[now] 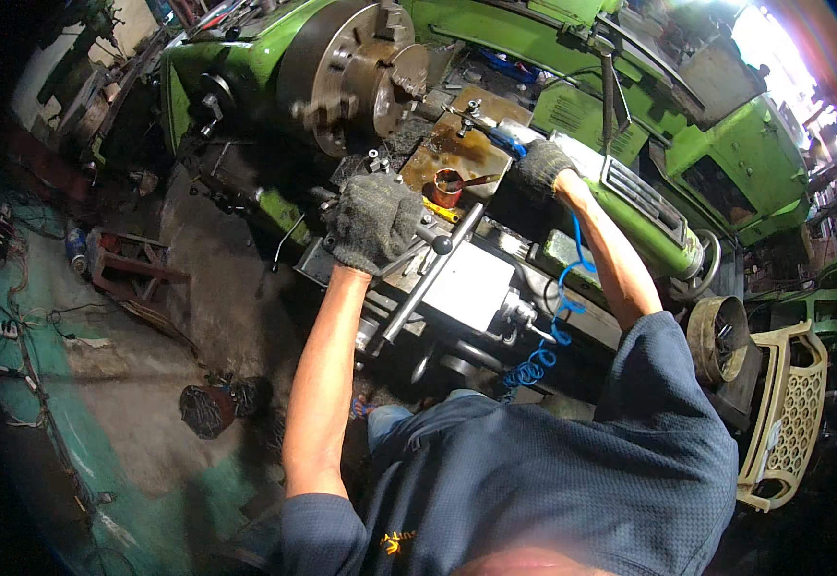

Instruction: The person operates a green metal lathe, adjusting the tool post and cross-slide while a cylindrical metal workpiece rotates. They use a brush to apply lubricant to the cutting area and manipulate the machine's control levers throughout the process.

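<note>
With hands apart, the right hand [541,169] gripped a blue air gun [509,143] beside the oily plate [476,144], judged light, stiff and best held by its handle against the springy hose [572,259], while the left hand's [372,221] grip near the black knob [442,246] could not be determined.

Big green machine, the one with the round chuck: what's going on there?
A gloved person is working at the green machine. The right hand grips a blue-handled tool; a coiled blue hose hangs below that hand. The left hand is beside a black-knobbed lever, its grip hidden. Between the hands, a red cup stands on an oily plate.
</note>
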`<state>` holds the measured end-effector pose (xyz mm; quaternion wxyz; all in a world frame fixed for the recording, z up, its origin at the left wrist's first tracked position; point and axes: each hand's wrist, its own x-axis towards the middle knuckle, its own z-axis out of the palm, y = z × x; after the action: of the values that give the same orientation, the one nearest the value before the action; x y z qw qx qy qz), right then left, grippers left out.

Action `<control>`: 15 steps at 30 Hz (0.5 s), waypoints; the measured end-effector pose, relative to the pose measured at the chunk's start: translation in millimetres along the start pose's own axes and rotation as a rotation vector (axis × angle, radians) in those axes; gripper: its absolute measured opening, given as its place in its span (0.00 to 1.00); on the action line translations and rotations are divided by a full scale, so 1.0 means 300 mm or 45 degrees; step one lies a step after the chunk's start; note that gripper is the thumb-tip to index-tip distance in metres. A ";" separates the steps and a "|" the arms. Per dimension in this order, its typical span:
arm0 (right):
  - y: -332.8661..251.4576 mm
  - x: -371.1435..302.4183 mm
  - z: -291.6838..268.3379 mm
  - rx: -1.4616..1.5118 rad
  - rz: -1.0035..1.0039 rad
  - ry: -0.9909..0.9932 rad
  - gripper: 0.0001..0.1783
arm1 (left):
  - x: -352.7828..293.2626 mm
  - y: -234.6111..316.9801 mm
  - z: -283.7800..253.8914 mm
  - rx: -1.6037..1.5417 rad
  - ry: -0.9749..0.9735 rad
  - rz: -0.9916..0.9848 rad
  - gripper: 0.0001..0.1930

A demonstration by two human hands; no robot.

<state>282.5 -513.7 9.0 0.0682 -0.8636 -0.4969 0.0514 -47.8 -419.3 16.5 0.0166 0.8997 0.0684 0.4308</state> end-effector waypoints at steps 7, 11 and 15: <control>-0.108 -0.008 -0.114 0.057 -0.035 -0.184 0.28 | -0.028 -0.006 -0.005 -0.046 -0.105 -0.123 0.10; -0.122 -0.019 -0.139 -0.030 0.014 -0.182 0.25 | -0.031 -0.007 0.010 -0.045 -0.086 -0.092 0.11; -0.047 0.007 -0.093 -0.089 0.101 -0.168 0.24 | -0.022 -0.004 0.017 0.004 -0.141 -0.102 0.11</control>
<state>275.8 -506.7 38.8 0.0032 -0.8791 -0.4674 0.0934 -47.9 -418.8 8.1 0.0361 0.9188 0.1041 0.3791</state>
